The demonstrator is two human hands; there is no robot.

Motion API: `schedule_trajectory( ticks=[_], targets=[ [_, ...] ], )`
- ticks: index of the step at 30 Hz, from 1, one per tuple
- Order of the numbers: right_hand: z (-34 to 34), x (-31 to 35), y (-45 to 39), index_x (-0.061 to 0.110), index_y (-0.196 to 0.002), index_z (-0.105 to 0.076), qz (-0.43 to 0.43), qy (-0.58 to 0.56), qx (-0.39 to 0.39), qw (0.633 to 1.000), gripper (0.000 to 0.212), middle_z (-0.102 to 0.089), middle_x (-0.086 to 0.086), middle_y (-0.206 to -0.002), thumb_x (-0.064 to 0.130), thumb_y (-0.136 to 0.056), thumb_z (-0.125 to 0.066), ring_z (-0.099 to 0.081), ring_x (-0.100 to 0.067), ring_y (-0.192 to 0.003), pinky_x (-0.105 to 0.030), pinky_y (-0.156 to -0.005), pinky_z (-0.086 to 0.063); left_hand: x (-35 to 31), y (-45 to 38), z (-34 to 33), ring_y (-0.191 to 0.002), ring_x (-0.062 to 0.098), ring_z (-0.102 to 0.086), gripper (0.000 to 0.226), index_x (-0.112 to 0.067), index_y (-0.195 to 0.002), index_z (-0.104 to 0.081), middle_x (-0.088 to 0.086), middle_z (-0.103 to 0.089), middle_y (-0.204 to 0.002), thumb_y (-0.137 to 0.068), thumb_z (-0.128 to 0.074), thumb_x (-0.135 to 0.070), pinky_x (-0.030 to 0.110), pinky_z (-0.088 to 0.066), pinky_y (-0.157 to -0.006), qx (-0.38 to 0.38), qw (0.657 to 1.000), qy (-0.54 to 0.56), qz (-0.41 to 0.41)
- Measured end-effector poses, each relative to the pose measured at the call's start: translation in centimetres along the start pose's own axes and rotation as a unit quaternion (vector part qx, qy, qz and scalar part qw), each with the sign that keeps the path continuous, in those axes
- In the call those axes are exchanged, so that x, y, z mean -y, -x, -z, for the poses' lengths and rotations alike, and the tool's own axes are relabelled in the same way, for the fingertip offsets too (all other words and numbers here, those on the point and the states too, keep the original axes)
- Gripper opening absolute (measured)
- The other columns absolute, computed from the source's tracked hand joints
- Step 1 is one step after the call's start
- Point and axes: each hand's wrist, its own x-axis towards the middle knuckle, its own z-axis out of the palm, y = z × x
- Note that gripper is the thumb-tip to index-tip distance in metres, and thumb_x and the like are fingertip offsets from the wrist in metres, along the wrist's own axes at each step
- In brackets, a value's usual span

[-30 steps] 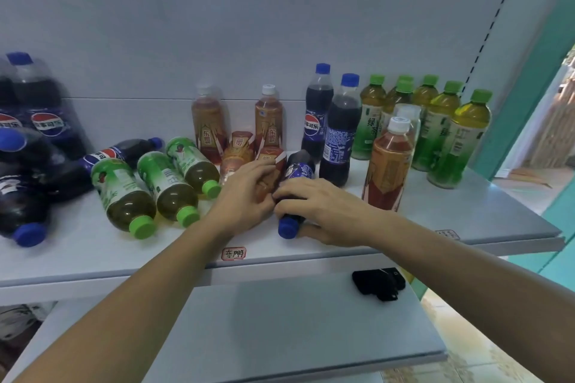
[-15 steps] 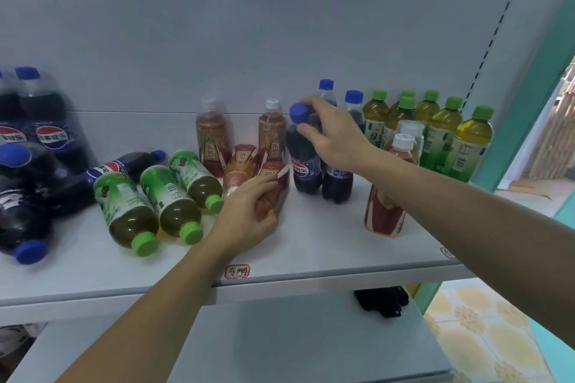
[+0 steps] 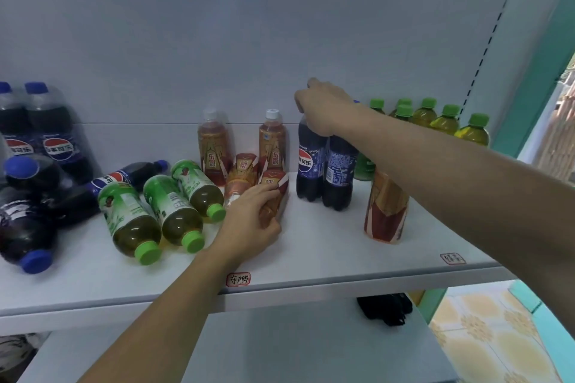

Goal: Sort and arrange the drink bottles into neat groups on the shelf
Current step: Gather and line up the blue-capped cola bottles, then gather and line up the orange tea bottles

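A pale grey metal shelf filled the frame under barred windows. The right hand clamped the neck of an upright dark cola bottle with a blue label at centre. The left hand curled round a lying amber tea bottle. Full bottles looked heavy and slick; necks suit gripping. Bare shelf lay toward the front edge.

place: shop | evidence: shelf price tags, stocked drink bottles
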Motion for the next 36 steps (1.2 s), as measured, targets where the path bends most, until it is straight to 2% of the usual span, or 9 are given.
schedule_trajectory(
  ticks=[5, 8, 11, 15, 20, 24, 27, 31, 36],
  targets=[
    [0.6, -0.8, -0.4, 0.018, -0.128, -0.056, -0.008, -0.032, 0.033, 0.999, 0.035, -0.052, -0.011, -0.127, 0.018, -0.093, -0.060, -0.054, -0.035, -0.115, -0.041, -0.085, -0.044, -0.6, -0.1, 0.3, -0.140, 0.008, -0.042, 0.051, -0.023, -0.143, -0.059, -0.010, -0.051, -0.151, -0.093, -0.064, -0.021, 0.030, -0.033, -0.118, 0.012, 1.000, 0.024, 0.006],
    [0.8, 0.6, 1.9, 0.022, -0.135, -0.051, 0.044, 0.001, -0.052, 0.998, 0.044, -0.050, -0.011, -0.135, 0.016, -0.092, -0.059, -0.046, -0.032, -0.123, -0.047, -0.096, -0.041, -1.0, -0.5, 1.9, -0.122, 0.002, -0.053, 0.033, -0.028, -0.134, -0.063, -0.014, -0.058, -0.136, -0.103, -0.054, -0.026, 0.020, -0.043, -0.100, 0.049, 0.995, 0.084, 0.032],
    [-1.0, 2.9, 5.8, 0.022, -0.135, -0.051, 0.116, -0.033, -0.113, 0.986, 0.045, -0.053, -0.008, -0.132, 0.017, -0.090, -0.061, -0.048, -0.028, -0.122, -0.046, -0.099, -0.045, -0.2, -1.0, 4.6, -0.109, 0.001, -0.062, 0.030, -0.029, -0.131, -0.065, -0.014, -0.065, -0.124, -0.104, -0.052, -0.029, 0.035, -0.056, -0.096, 0.037, 0.992, 0.110, 0.039],
    [-4.8, 6.0, 9.7, 0.030, -0.143, -0.044, 0.132, -0.167, 0.008, 0.977, 0.060, -0.045, -0.001, -0.145, 0.015, -0.089, -0.067, -0.040, -0.024, -0.133, -0.048, -0.108, -0.044, 2.0, -1.8, 8.3, -0.110, 0.004, -0.059, 0.031, -0.027, -0.131, -0.064, -0.010, -0.064, -0.130, -0.101, -0.057, -0.025, 0.018, -0.048, -0.089, 0.029, 0.999, -0.013, 0.035],
    [-8.0, 8.5, 11.7, 0.047, -0.153, -0.022, 0.200, -0.162, 0.138, 0.956, 0.081, -0.002, 0.006, -0.170, 0.039, -0.089, -0.070, 0.003, -0.020, -0.157, -0.046, -0.125, -0.011, 5.0, -2.8, 10.4, -0.118, 0.008, -0.056, 0.040, -0.024, -0.140, -0.057, -0.005, -0.060, -0.139, -0.101, -0.057, -0.024, 0.019, -0.039, -0.092, 0.076, 0.992, -0.098, 0.030],
    [-9.0, 9.6, 12.1, 0.040, -0.149, -0.040, 0.196, -0.190, 0.055, 0.960, 0.070, -0.026, 0.005, -0.162, 0.054, -0.087, -0.069, -0.024, -0.016, -0.148, -0.033, -0.121, -0.025, 6.8, -3.5, 10.2, -0.117, 0.010, -0.058, 0.036, -0.024, -0.136, -0.059, -0.004, -0.063, -0.134, -0.100, -0.058, -0.028, 0.025, -0.045, -0.097, 0.126, 0.987, -0.103, 0.002],
    [-8.9, 9.5, 12.3, 0.033, -0.147, -0.046, 0.193, -0.219, 0.044, 0.955, 0.064, -0.034, 0.006, -0.157, 0.042, -0.089, -0.072, -0.030, -0.012, -0.142, -0.008, -0.114, -0.014, 7.8, -3.6, 10.1, -0.115, 0.013, -0.059, 0.033, -0.026, -0.133, -0.061, -0.005, -0.065, -0.130, -0.102, -0.055, -0.035, 0.033, -0.047, -0.100, 0.157, 0.983, -0.096, -0.006],
    [-6.6, 8.9, 11.6, 0.036, -0.146, -0.042, 0.102, -0.319, 0.041, 0.941, 0.060, -0.045, 0.012, -0.149, 0.037, -0.093, -0.069, -0.044, -0.006, -0.136, -0.026, -0.113, -0.037, 8.7, -3.5, 9.9, -0.111, 0.013, -0.060, 0.037, -0.027, -0.135, -0.060, -0.007, -0.064, -0.129, -0.101, -0.055, -0.040, 0.033, -0.049, -0.094, 0.171, 0.979, -0.105, -0.035],
    [-4.0, 7.5, 7.8, 0.025, -0.139, -0.046, -0.006, -0.375, -0.019, 0.927, 0.041, -0.056, 0.020, -0.125, 0.031, -0.101, -0.059, -0.054, 0.014, -0.111, -0.007, -0.092, -0.043, 8.9, -3.3, 9.8, -0.108, 0.021, -0.063, 0.038, -0.031, -0.128, -0.060, -0.006, -0.067, -0.121, -0.095, -0.051, -0.047, 0.047, -0.049, -0.097, 0.162, 0.977, -0.134, -0.047]
  ],
)
